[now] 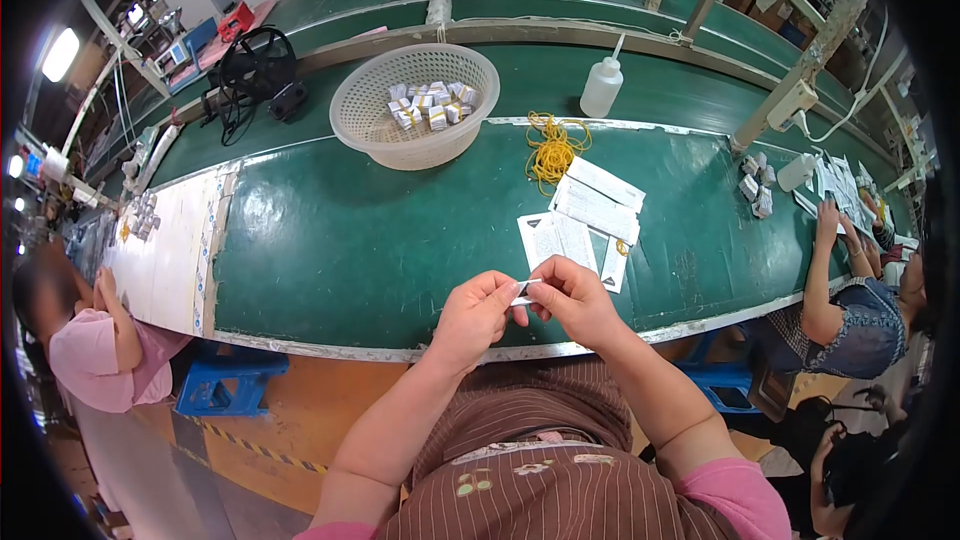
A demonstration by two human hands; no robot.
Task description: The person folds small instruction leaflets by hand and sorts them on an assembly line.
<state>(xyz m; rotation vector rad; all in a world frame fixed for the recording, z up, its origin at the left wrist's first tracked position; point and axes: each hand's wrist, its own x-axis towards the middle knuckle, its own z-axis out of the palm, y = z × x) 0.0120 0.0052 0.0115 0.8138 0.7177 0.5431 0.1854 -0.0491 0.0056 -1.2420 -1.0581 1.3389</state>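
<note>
Between my two hands, near the front edge of the table, is a small folded paper (525,298). My left hand (475,314) pinches its left end, and my right hand (578,304) pinches the right end with thumb and fingers. Just beyond my right hand lie printed paper sheets (598,202), spread in overlapping stacks. A small yellow rubber band (622,248) rests on one of them. Behind the sheets sits a tangled pile of yellow rubber bands (552,152).
A white plastic basket (420,152) holds several banded paper bundles (436,108). A squeeze bottle (602,88) stands behind the rubber bands. More bundles (760,185) lie at the right. A black fan (258,68) is back left. Co-workers sit on both sides of the green table (330,250).
</note>
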